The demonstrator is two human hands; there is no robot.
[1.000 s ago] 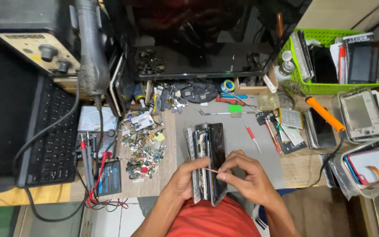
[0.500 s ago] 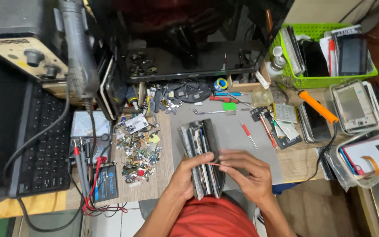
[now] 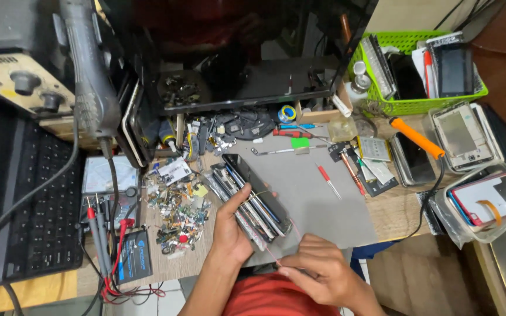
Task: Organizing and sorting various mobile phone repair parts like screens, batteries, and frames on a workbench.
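Cluttered repair bench (image 3: 393, 216), wooden top, grey work mat (image 3: 317, 199) at centre. Head view, looking down.

Left hand (image 3: 229, 228): fingers curled round a stack of phones (image 3: 253, 196), thumb on the near side, gripping the bundle and holding it on edge over the left part of the mat, tilted up and away from the body. At least four or five handsets pressed side by side; exact count cannot be read.

Right hand (image 3: 317, 275): low, near the bench edge. Thumb and forefinger pinched on a thin rubber band (image 3: 276, 251), which runs taut from the pinch up to the stack. One loop seems already to cross the middle of the bundle. Remaining fingers folded in.

Progress, as judged: the phones are gathered and aligned, and one band appears to be on. The band in the right hand is stretched but not yet seated, so the binding looks partly done.

Surroundings: heap of small parts (image 3: 177, 210) just left of the stack; red screwdriver (image 3: 327, 179) on the mat to the right; green basket (image 3: 417, 105) of phones at far right; black keyboard (image 3: 36, 222) at far left.
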